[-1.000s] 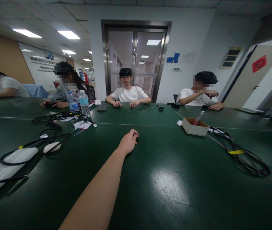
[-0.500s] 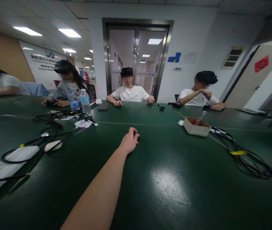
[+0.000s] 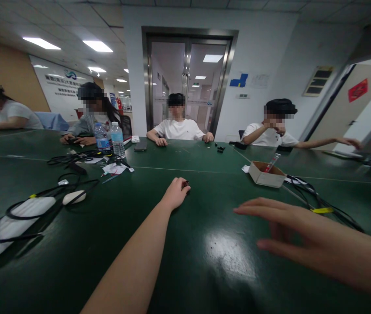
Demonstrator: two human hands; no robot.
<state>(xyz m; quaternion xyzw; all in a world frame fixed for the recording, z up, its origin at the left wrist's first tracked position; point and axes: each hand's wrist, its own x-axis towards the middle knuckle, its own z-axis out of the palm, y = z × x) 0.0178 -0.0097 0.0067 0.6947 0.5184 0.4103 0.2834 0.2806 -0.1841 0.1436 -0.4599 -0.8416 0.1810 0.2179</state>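
Note:
On the dark green table [image 3: 107, 244], my left hand [image 3: 175, 194] is closed around a small dark object [image 3: 186, 185]. Only a bit of that object shows between the fingertips, so its kind cannot be made out. My right hand [image 3: 292, 224] hovers over the table at the right, palm down, slightly blurred. Its fingers are stretched out and apart, with nothing in them. Beyond it, nearest to its fingers, stands a small cardboard box [image 3: 266, 178] holding a clear tube with red inside [image 3: 272, 163].
At left lie a white power strip [image 3: 25, 216] with black cable, a white computer mouse [image 3: 74, 197] and tangled cords. Two water bottles [image 3: 117, 140] stand behind. A coiled black cable [image 3: 339, 216] lies at right. Several people sit across the table; one stretches an arm [image 3: 323, 142] sideways.
My right hand has come into view from the right, fingers extended. My left hand stays almost in place, still closed. The person at the far right has stretched out an arm.

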